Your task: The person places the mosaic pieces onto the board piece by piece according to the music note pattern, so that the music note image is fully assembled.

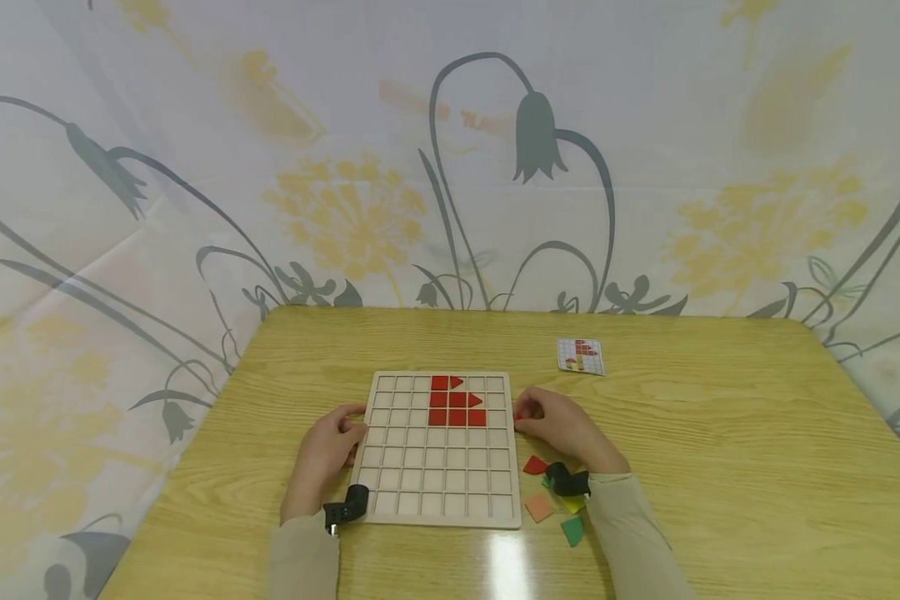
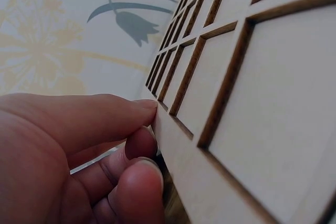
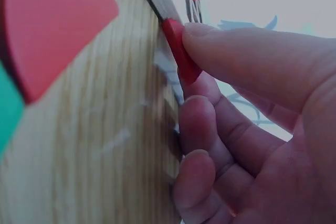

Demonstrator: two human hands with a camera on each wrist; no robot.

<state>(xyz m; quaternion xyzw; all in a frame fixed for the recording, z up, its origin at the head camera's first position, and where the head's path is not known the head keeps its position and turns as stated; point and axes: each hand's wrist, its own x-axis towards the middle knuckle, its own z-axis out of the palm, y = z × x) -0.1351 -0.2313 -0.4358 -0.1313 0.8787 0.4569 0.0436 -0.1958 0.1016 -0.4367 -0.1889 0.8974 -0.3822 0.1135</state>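
A pale wooden grid board [image 1: 435,479] lies on the table, with red squares [image 1: 457,417] and two red triangles [image 1: 474,401] set in its upper cells. My left hand [image 1: 328,446] holds the board's left edge, its thumb tip against the rim in the left wrist view and the other fingers curled below. Beside the right edge, my right hand [image 1: 558,421] pinches a small red tile [image 3: 181,51] between thumb and index finger. The tile's end is right at the board's side; its full outline is hidden by the fingers.
Near my right wrist lie loose pieces: a red one [image 1: 536,465], an orange square [image 1: 539,507], a green one [image 1: 573,531] and a partly covered yellow one [image 1: 573,504]. A printed pattern card [image 1: 581,356] lies behind the right hand. A flowered curtain [image 1: 480,167] hangs behind the table.
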